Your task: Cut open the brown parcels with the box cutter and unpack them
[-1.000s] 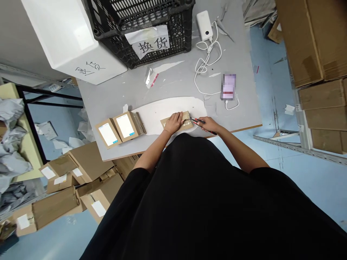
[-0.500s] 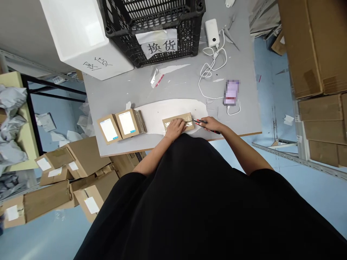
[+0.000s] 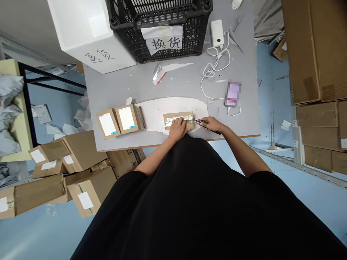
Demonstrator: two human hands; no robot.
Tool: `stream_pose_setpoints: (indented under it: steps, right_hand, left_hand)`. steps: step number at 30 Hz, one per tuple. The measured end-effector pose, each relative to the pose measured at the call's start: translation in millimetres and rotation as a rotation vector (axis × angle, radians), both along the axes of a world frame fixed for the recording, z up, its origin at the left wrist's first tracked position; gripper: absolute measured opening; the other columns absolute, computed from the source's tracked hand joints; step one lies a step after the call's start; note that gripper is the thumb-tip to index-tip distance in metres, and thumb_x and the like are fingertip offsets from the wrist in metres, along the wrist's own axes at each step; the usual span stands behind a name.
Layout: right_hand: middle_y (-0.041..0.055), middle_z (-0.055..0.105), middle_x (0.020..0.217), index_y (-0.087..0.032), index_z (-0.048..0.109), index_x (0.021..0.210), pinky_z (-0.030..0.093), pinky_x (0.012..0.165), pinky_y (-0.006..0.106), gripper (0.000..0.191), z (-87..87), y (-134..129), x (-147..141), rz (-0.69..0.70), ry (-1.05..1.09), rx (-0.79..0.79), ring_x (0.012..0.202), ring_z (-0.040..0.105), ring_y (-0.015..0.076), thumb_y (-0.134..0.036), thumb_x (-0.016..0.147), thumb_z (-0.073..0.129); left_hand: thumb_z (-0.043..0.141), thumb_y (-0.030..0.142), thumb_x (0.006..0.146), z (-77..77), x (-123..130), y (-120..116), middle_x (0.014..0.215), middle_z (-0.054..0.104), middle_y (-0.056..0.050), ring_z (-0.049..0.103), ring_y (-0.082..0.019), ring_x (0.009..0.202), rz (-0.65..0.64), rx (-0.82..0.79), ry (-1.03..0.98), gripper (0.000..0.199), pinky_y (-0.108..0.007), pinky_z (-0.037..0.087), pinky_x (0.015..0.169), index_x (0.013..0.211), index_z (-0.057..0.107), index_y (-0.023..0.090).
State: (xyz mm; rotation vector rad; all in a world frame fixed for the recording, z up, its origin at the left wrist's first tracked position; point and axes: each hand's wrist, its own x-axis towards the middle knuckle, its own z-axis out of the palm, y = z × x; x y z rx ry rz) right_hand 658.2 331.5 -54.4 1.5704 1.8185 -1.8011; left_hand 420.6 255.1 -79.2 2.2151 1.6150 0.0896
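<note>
A small taped cardboard box (image 3: pixel 168 117) lies on a white sheet (image 3: pixel 154 108) near the table's front edge. My left hand (image 3: pixel 178 129) rests on the box and holds it, fingers curled over the taped top, thumb toward the near side. In my right hand (image 3: pixel 213 124) is a pair of scissors (image 3: pixel 199 121) with black and red handles. Their tip touches or nearly touches the box's right end, at the tape seam; exact contact is too small to tell. Two labelled cardboard boxes (image 3: pixel 127 119) stand side by side left of my left hand.
A black plastic crate (image 3: pixel 168 54) and a white bin (image 3: pixel 100 54) stand at the back of the table. A white power bank (image 3: pixel 217 33) is cabled to a blurred phone (image 3: pixel 232 94) on the right. Stacked cartons (image 3: pixel 81 155) fill the floor at left.
The small box has turned slightly, its long side now more level. Both hands stay at it, the scissors still at its right end. The whole view has shifted a little.
</note>
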Motion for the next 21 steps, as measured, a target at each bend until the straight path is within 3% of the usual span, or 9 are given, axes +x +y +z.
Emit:
stream_pose_setpoints:
  steps: [11,21]
  right_hand:
    - [-0.0042,0.057,0.056,-0.018,0.062,0.095,0.041,0.05,0.021,0.014,5.1,2,-1,0.027,0.018,-0.02,0.043,0.049,0.0093,-0.03,0.096,0.055]
    - [-0.0059,0.054,0.055,-0.019,0.062,0.097,0.038,0.048,0.02,0.014,1.0,-2,0,0.029,0.021,-0.023,0.04,0.046,0.0084,-0.031,0.095,0.055]
  left_hand:
    - [0.055,0.053,0.092,-11.1,-6,9,0.13,0.054,-0.016,0.046,-0.032,0.122,0.04,-0.019,-0.142,0.041,-0.049,0.033,0.105,0.116,0.061,0.02]
    - [0.048,0.044,0.097,-8.8,1,8,0.131,0.055,-0.012,0.044,-0.03,0.123,0.111,-0.044,-0.146,0.029,-0.05,0.031,0.104,0.109,0.065,0.024]
